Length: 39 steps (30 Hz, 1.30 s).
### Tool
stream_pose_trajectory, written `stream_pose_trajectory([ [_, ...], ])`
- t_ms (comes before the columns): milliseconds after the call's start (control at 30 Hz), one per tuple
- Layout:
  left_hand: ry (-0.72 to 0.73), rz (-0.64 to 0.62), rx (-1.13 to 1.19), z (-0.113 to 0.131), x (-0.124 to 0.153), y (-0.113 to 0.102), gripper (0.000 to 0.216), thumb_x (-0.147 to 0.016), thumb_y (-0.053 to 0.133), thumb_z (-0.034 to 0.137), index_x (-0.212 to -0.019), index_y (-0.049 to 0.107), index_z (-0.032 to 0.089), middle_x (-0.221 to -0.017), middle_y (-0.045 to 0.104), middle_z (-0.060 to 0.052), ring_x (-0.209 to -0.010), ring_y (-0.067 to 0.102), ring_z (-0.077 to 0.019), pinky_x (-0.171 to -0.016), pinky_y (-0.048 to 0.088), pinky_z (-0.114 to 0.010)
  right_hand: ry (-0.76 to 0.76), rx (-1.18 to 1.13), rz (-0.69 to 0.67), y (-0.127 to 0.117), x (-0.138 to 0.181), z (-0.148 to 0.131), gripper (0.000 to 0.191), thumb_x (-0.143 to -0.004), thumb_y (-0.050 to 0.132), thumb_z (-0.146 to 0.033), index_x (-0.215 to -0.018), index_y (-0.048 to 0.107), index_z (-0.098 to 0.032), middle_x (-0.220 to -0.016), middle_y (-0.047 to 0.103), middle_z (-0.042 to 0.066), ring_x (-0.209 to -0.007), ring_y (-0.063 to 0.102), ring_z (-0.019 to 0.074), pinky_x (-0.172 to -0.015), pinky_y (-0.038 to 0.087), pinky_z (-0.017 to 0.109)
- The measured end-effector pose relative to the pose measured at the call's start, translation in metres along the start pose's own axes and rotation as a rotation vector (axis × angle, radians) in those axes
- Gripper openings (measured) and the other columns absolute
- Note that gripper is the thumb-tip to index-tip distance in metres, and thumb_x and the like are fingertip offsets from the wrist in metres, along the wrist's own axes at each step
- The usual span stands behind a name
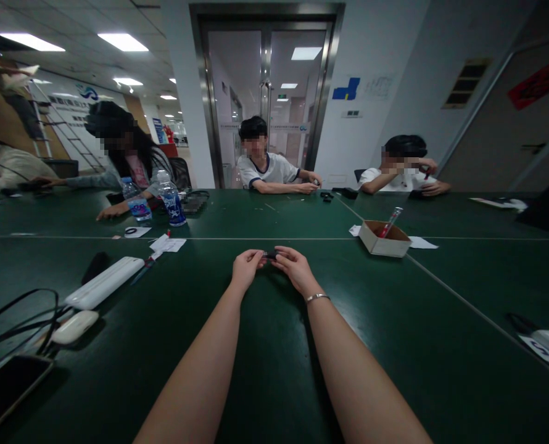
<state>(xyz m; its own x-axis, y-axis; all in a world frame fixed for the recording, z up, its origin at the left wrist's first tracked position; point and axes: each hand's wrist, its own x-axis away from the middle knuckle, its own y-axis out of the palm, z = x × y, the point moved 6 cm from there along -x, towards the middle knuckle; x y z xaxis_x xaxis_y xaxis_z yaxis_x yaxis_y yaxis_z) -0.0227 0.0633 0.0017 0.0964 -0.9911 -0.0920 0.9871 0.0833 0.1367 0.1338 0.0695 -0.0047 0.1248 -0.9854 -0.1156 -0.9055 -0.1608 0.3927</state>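
Both of my arms reach forward over the dark green table [274,345]. My left hand [247,269] and my right hand [295,269] meet near the middle, fingertips closed on a small black object [271,254]. It is held between them just above the tabletop, the left fingers pinching its left end and the right fingers its right end. Fingers cover part of it, and it is too small to tell its kind. A metal bracelet [317,298] circles my right wrist.
To the right stands an open cardboard box [385,240] with a clear-and-red tube. At left lie a white power bank [105,283], a white case [75,327], cables and a phone [13,391]. Two bottles [171,200] stand farther back. Several people sit across the table.
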Motion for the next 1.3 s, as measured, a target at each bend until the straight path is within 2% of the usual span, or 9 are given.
stream_pose_trajectory([
  [500, 0.071, -0.013, -0.093, -0.0010, -0.0007, -0.0009, 0.017, -0.081, 0.064, 0.028, -0.088, 0.071, 0.013, -0.077, 0.069, -0.006, -0.070, 0.065, -0.0147, -0.064, 0.050, -0.025, -0.002, 0.023, -0.012, 0.0011, 0.0003, 0.0008, 0.042, -0.060, 0.084, -0.027, -0.098, 0.068, -0.018, -0.090, 0.064, 0.004, -0.091, 0.065, 0.0211, -0.092, 0.054, 0.039],
  [800, 0.079, -0.031, -0.131, -0.0045, -0.0019, -0.0013, 0.025, -0.081, 0.065, 0.037, -0.088, 0.070, 0.014, -0.078, 0.069, -0.007, -0.070, 0.064, -0.0153, -0.065, 0.050, -0.026, -0.002, 0.020, -0.017, -0.0001, 0.0002, 0.0007, 0.042, -0.060, 0.083, -0.024, -0.098, 0.069, -0.018, -0.098, 0.062, 0.005, -0.094, 0.064, 0.0198, -0.093, 0.053, 0.037],
  [1033, 0.046, -0.015, -0.203, 0.0004, 0.0016, -0.0007, 0.032, -0.079, 0.065, 0.045, -0.079, 0.068, 0.013, -0.070, 0.067, -0.006, -0.063, 0.061, -0.0144, -0.058, 0.046, -0.024, -0.007, 0.002, -0.016, -0.0007, 0.0006, 0.0008, 0.042, -0.057, 0.086, -0.025, -0.095, 0.071, -0.019, -0.097, 0.064, 0.005, -0.095, 0.064, 0.0212, -0.094, 0.053, 0.038],
  [1300, 0.056, -0.021, -0.328, 0.0006, 0.0029, 0.0020, 0.044, -0.083, 0.053, 0.054, -0.070, 0.064, 0.014, -0.059, 0.063, -0.004, -0.053, 0.055, -0.0124, -0.053, 0.040, -0.023, -0.005, -0.039, -0.042, -0.0004, 0.0012, 0.0003, 0.043, -0.054, 0.090, -0.029, -0.093, 0.073, -0.019, -0.099, 0.065, 0.005, -0.099, 0.062, 0.0229, -0.093, 0.053, 0.039],
])
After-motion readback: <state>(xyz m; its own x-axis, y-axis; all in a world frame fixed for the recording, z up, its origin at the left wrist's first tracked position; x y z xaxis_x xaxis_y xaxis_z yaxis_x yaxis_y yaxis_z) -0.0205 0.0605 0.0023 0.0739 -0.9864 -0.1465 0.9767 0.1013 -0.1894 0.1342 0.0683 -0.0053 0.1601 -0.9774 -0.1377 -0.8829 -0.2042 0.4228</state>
